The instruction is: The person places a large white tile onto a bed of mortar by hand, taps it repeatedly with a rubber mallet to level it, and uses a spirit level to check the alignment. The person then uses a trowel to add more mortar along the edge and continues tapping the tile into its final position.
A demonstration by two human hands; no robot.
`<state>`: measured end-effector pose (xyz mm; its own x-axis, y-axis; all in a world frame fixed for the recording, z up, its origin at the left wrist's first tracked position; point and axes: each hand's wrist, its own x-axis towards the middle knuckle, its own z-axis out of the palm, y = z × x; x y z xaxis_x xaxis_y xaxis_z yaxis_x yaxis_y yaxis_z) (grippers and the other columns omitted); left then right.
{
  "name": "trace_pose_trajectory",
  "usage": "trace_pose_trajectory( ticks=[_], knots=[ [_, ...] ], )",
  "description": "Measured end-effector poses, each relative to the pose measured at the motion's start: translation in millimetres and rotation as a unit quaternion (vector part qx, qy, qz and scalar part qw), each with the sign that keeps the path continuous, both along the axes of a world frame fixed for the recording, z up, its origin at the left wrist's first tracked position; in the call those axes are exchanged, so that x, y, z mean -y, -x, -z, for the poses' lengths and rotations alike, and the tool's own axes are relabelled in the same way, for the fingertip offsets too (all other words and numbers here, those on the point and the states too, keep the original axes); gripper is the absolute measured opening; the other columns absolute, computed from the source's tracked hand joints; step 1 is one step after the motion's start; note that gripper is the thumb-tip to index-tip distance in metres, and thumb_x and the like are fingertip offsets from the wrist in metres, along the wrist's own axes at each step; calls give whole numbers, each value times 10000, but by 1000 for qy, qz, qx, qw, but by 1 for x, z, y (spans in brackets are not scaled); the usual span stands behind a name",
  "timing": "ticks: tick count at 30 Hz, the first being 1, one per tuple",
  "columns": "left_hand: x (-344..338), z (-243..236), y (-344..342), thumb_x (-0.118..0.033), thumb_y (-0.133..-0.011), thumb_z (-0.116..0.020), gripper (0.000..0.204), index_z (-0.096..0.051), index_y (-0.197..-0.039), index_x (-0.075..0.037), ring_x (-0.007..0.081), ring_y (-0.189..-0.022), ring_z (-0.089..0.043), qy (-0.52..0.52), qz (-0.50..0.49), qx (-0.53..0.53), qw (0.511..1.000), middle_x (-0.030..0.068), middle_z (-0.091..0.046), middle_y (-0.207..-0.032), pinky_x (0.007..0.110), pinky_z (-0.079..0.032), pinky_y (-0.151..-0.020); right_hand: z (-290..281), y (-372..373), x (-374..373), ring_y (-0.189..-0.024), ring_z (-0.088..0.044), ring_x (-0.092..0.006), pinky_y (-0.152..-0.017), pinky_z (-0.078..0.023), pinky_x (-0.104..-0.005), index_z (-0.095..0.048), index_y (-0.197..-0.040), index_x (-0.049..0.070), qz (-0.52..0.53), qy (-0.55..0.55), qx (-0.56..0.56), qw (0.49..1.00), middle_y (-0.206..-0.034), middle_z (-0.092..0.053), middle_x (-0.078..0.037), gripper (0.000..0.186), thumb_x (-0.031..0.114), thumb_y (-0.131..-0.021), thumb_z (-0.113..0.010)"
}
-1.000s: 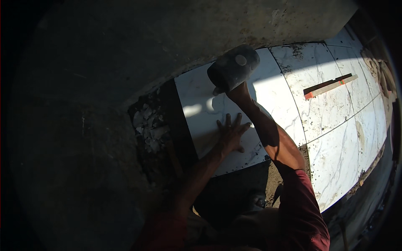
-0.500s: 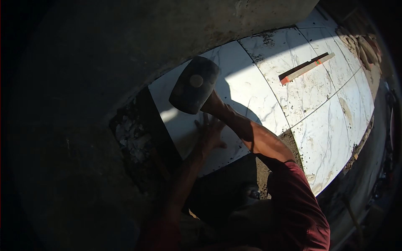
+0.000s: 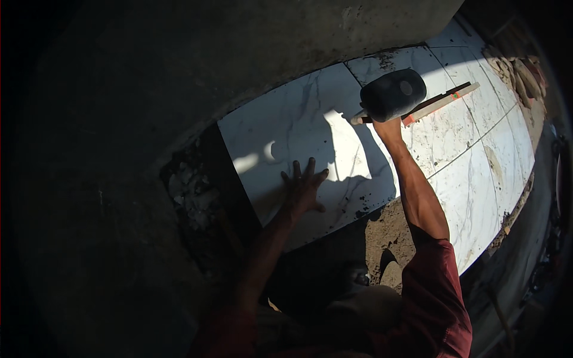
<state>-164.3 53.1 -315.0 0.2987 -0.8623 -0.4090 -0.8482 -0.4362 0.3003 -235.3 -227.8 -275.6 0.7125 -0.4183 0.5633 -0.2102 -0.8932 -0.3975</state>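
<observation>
My left hand [image 3: 302, 192] lies with fingers spread on a white marble-patterned tile [image 3: 280, 116], partly in shade. My right hand [image 3: 387, 130] grips a rubber mallet [image 3: 382, 94] with a large black head. The mallet is held over the right part of that tile and the neighbouring one, its head hiding some of their joint. A long level [image 3: 444, 102] with red markings rests on the tiles to the right, partly behind the mallet head.
A grey concrete wall [image 3: 250, 42] runs along the far side and left. Broken white pieces [image 3: 188, 194] lie in the dark strip left of the tile. Rough mortar [image 3: 385, 232] shows below the tile. More laid tiles [image 3: 483, 203] extend right, with rubble [image 3: 519, 77] along their edge.
Since half a second ago the mallet in my right hand has swung right, from above my left hand toward the level. My left hand is still spread on the tile.
</observation>
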Motion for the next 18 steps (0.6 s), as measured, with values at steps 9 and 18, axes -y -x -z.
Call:
trace_pose_trajectory(
  ticks=[9,18],
  knots=[
    [-8,8,7,-417,-495,-915,1119,-372,-1462,-269,533,-1410,-134,28,-30,21,999,166,-144,-1590,763,-227,-1025,18,-30,-75,-1024,-633,-312,-823,-561,-467,-592,-1079,15,-217,-411,113,878,-1030,-634,-139,232,146,-899,-659],
    [-20,70,75,-149,-892,-518,192,-650,-992,-52,373,-1052,-580,196,-114,-9,974,178,-605,-1076,495,-446,-931,24,-51,-188,-924,-647,-206,-803,-540,-353,-580,-1126,39,-267,-231,45,935,-983,-652,-96,369,47,-788,-728]
  ],
)
